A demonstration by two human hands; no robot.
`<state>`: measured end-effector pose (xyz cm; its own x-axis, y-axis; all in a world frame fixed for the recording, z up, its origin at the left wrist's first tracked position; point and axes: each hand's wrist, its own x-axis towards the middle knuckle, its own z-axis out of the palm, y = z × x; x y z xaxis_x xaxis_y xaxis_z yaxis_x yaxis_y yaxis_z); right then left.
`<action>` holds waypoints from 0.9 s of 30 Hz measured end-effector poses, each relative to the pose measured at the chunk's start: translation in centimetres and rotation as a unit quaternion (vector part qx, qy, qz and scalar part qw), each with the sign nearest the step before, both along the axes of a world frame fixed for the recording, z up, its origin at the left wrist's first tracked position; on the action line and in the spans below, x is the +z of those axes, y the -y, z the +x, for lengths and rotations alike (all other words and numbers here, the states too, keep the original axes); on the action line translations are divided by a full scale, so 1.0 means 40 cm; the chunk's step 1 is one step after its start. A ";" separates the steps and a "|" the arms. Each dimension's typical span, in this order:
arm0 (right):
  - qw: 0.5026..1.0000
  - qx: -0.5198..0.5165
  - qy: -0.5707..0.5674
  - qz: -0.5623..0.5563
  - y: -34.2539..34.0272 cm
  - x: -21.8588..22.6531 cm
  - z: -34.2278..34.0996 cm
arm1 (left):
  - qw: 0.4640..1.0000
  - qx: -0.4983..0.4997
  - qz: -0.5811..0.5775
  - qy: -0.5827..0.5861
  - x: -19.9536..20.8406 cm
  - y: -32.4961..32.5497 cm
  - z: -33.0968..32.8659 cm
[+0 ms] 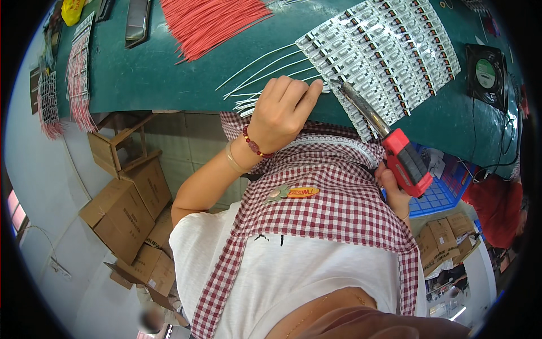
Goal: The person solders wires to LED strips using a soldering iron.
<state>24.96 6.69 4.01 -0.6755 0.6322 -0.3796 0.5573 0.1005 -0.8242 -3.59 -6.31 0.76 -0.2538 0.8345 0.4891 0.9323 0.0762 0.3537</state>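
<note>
A panel of small white circuit boards lies tilted on the green table, in rows with dark and metallic parts. White wires stretch leftward from its left edge. My left hand is closed at that edge, thumb and forefinger pinching a white wire; the gripped part is mostly hidden by the fingers. A soldering iron with a red and black handle is in my right hand, partly hidden behind the handle. Its metal tip points up and left, close to the panel's edge beside my left fingertips. I cannot tell whether the tip touches.
A bundle of red wires lies at the far middle of the table. Wired panels and a phone are on the left. At right sits a black fan. Cardboard boxes and a blue basket stand below.
</note>
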 end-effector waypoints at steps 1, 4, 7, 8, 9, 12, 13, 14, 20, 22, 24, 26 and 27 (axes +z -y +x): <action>0.999 0.015 -0.025 0.031 -0.003 -0.006 -0.006 | 1.000 0.001 -0.003 -0.001 0.000 0.000 0.001; 0.996 0.046 -0.034 0.071 -0.010 -0.010 -0.006 | 1.000 0.002 -0.005 -0.002 0.002 -0.001 0.000; 0.997 0.026 -0.033 0.068 -0.002 -0.005 -0.009 | 1.000 0.001 -0.004 -0.002 0.002 -0.002 0.001; 0.997 -0.009 -0.050 0.056 0.002 -0.004 -0.009 | 1.000 0.000 -0.005 -0.002 0.002 -0.003 0.001; 0.997 -0.009 -0.050 0.056 0.002 0.000 -0.006 | 1.000 0.000 -0.005 -0.003 0.001 -0.003 0.001; 0.995 0.017 -0.030 0.089 -0.006 0.003 0.005 | 1.000 0.000 -0.004 -0.002 0.000 -0.002 0.000; 0.996 0.024 -0.024 0.087 -0.009 -0.004 0.011 | 1.000 0.000 -0.006 -0.003 -0.001 -0.002 0.001; 0.996 0.030 -0.018 0.085 -0.010 -0.007 0.014 | 1.000 0.001 -0.007 -0.005 -0.001 -0.002 0.000; 0.986 -0.115 -0.070 -0.103 0.010 0.020 0.012 | 0.999 -0.014 0.028 -0.026 0.019 -0.003 -0.002; 0.981 -0.118 -0.074 -0.133 0.004 0.024 0.014 | 0.999 -0.020 0.025 -0.013 0.021 -0.002 0.009; 0.976 -0.120 -0.079 -0.163 -0.001 0.014 0.024 | 1.000 -0.021 0.021 -0.002 0.008 -0.006 0.019; 0.996 -0.043 -0.058 -0.051 -0.003 -0.012 0.043 | 1.000 -0.017 0.010 0.005 -0.003 -0.006 0.022; 0.996 -0.044 -0.059 -0.051 -0.004 -0.013 0.042 | 1.000 -0.013 -0.001 0.012 -0.004 -0.007 0.023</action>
